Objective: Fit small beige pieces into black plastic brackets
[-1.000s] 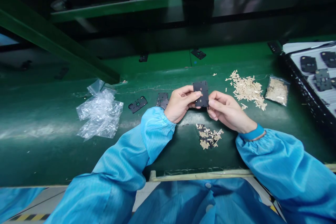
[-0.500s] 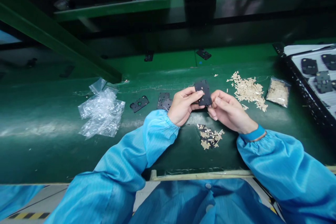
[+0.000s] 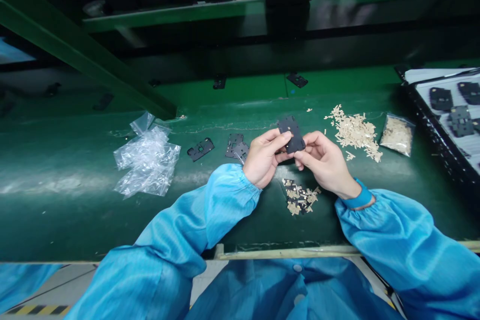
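My left hand grips a thin black plastic plate, its thumb pressed flat on the face. The plate has small holes and tilts toward me. Closed at the plate's lower right corner, my right hand pinches the edge between thumb and fingers; whether a small piece is also in them is hidden. Just below the hands lies a small heap of beige and black bits. A loose pile of beige pieces is spread to the right. More black plates lie left of my left wrist.
Clear plastic bags are heaped at the left, near another black plate. A filled clear bag sits at the right, beside a black-rimmed tray holding black parts. A green post rises behind the bags.
My right hand has shifted slightly left, and its thumb and fingers now close on the plate's lower corner. The plate has turned a little in my left hand.
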A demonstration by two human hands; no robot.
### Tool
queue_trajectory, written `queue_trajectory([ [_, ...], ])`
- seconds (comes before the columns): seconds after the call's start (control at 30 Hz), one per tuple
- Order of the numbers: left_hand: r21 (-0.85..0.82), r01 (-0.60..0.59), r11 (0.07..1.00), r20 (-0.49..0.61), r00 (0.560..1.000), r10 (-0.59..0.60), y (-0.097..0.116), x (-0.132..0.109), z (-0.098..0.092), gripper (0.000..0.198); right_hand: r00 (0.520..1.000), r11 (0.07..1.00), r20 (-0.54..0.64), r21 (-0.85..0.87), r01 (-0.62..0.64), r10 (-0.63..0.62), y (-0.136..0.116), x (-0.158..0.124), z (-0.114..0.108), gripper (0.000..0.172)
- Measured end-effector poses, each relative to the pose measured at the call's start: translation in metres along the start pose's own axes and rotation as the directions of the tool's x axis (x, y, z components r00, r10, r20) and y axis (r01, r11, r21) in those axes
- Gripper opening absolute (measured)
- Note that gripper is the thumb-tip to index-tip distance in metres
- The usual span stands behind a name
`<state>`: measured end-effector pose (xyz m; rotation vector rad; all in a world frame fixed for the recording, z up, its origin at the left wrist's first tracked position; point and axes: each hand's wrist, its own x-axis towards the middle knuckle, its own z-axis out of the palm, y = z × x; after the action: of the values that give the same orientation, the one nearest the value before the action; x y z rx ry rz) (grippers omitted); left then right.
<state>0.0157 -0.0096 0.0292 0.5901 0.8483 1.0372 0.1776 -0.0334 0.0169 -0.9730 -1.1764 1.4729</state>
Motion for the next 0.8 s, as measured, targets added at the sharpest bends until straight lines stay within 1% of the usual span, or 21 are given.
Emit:
queue_trajectory([
  [0.1, -0.028, -0.029, 0.999, -0.038, 0.999, 0.028, 0.0004, 0.0022, -0.0012, 0.035, 1.0, 0.999, -0.009, -0.041, 0.011, -0.011, 0.0006, 0.0014, -0.003, 0.029],
  [0.23, -0.031, -0.087, 0.996, -0.105, 0.991, 0.083, 0.0007, 0.004, -0.0011, 0.036, 0.995, 0.992, -0.077, -0.116, 0.048, -0.057, -0.0001, 0.0047, -0.0071, 0.025],
  [0.4, 0.012, -0.137, 0.991, -0.164, 0.977, 0.137, 0.0011, 0.0013, 0.0028, 0.041, 0.986, 0.986, -0.149, -0.158, 0.058, -0.082, -0.0023, 0.007, -0.0058, 0.027],
  [0.53, 0.057, -0.152, 0.987, -0.184, 0.97, 0.16, 0.0009, 0.0009, 0.0034, 0.043, 0.979, 0.983, -0.182, -0.178, 0.055, -0.087, -0.0022, 0.0073, -0.0056, 0.029],
  [0.6, 0.076, -0.157, 0.985, -0.182, 0.969, 0.169, 0.0004, 0.0012, 0.0028, 0.045, 0.983, 0.987, -0.169, -0.153, 0.045, -0.071, -0.0007, 0.0076, -0.0066, 0.028],
  [0.73, 0.138, -0.169, 0.976, -0.16, 0.969, 0.191, -0.0018, 0.0009, 0.0011, 0.048, 0.993, 1.0, -0.112, -0.01, -0.026, 0.025, 0.0037, 0.0084, -0.0092, 0.03],
  [0.8, 0.178, -0.182, 0.967, -0.145, 0.967, 0.209, -0.003, 0.0005, 0.0004, 0.05, 0.993, 0.999, -0.107, -0.001, -0.051, 0.05, 0.0049, 0.0084, -0.0097, 0.03],
])
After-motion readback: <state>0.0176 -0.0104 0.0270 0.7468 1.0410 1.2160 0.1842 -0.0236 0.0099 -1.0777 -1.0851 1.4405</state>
